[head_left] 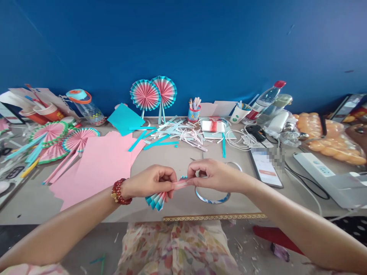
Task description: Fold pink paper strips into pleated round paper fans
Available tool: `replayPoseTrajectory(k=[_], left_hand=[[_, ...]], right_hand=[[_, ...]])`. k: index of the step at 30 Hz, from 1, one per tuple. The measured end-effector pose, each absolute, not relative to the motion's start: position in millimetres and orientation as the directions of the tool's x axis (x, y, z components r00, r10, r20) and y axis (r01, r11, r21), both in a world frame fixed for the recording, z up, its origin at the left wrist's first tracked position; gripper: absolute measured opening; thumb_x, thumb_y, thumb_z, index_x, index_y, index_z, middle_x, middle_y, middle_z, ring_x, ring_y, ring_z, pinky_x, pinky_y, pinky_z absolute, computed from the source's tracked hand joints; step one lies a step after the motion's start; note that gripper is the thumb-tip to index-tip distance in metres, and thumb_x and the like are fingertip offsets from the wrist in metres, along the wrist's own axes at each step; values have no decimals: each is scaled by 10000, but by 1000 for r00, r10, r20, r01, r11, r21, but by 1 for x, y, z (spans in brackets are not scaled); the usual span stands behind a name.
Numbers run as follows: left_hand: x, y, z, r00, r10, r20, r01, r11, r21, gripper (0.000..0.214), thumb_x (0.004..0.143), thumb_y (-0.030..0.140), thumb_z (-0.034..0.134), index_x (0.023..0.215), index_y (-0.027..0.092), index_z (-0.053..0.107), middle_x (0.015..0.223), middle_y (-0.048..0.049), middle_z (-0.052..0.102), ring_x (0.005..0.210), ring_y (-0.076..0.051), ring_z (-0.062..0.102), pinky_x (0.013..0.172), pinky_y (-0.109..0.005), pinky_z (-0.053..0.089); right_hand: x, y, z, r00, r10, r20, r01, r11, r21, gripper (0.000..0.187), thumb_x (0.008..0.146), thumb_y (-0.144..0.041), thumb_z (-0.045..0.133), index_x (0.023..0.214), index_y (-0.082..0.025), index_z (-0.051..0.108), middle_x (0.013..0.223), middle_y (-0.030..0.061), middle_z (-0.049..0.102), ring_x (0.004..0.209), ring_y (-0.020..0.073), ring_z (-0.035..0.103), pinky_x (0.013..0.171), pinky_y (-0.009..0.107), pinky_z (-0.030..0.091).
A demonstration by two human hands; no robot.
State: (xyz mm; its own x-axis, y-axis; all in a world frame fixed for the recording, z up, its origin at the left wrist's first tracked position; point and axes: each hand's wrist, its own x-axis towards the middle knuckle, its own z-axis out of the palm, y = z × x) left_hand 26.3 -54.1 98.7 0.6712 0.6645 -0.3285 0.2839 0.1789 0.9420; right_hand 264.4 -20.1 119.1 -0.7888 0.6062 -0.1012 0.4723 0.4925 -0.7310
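A pleated paper fan (157,201) in teal, white and pink hangs from my left hand (155,181), whose fingers are closed round it. My right hand (210,176) pinches the pink part of the folded paper (180,185) stretched between both hands. A small teal pleated edge (182,178) shows behind that. Below and behind my right hand lies a ring-shaped roll (212,201) with a blue and white pattern, partly hidden by the hand.
Pink paper sheets (99,164) and finished fans (81,139) lie on the left. Two round fans (145,95) stand at the wall beside teal and white paper strips (169,131). To the right are a phone (266,168), a power strip (318,168) and a bottle (265,103).
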Motion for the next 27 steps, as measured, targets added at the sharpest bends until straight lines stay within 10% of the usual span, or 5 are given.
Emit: replayPoseTrajectory(k=[27], left_hand=[[18, -47, 107, 625, 676, -391, 481, 61, 875, 206, 858, 357, 576, 813, 156, 592, 691, -29, 680, 578, -114, 591, 528, -194, 418]], right_hand=[[257, -22, 127, -739, 645, -192, 586, 477, -655, 238, 838, -223, 623, 1069, -196, 571, 805, -18, 692, 706, 131, 598, 642, 225, 378]])
